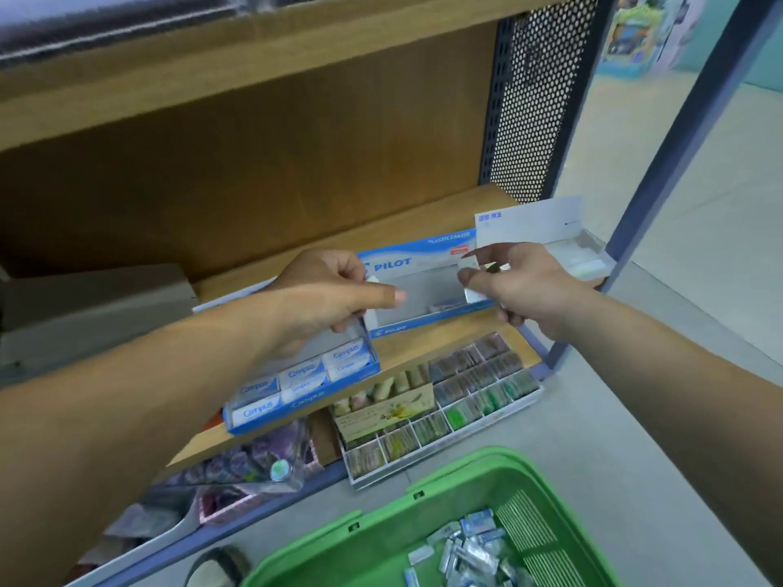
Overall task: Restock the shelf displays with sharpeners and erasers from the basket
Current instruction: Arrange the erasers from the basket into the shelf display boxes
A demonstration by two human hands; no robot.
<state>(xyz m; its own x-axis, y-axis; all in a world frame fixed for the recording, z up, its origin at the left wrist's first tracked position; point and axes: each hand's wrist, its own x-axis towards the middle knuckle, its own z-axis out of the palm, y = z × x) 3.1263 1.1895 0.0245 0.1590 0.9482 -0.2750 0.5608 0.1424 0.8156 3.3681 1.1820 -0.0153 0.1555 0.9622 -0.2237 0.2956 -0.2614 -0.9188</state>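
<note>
A blue and white Pilot display box stands on the wooden shelf, nearly bare inside with one small eraser at its bottom. My left hand grips the box's left wall. My right hand grips the right wall, thumb over the edge. To the left sits a blue Campus eraser box, filled with white erasers. The green basket on the floor at the bottom right holds several wrapped erasers.
A white display box stands at the shelf's right end beside a blue post. Below the shelf lie a divided white tray of small items and bagged goods. A perforated metal side panel rises behind.
</note>
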